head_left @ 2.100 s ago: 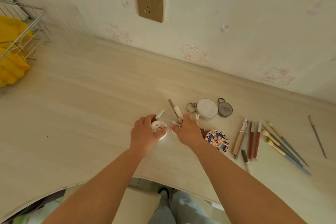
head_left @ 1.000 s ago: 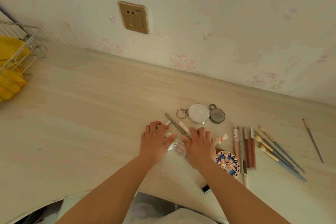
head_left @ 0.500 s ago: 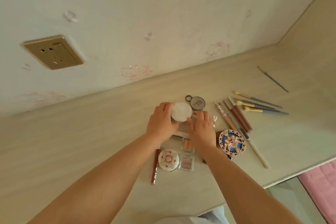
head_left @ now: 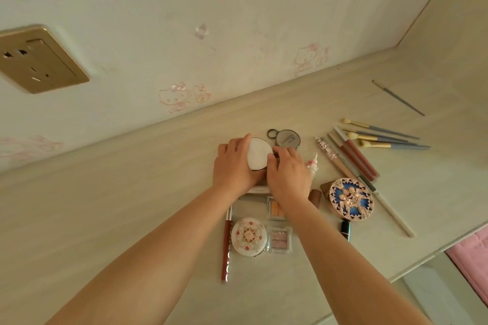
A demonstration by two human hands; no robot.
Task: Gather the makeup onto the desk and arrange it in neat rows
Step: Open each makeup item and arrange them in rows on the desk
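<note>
Both hands, left hand [head_left: 233, 166] and right hand [head_left: 287, 174], held the round white-lidded compact [head_left: 258, 157] on the pale wooden desk [head_left: 132, 206]. Roughly half sorted: flat cases grouped at 6 o'clock; blue-handled brushes [head_left: 388, 137] at 3 o'clock lay loosely fanned.

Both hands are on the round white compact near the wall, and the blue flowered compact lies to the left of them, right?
Not quite. In the head view the blue flowered compact lies right of the hands, not left. Both the left hand and right hand are on the round white compact.
</note>
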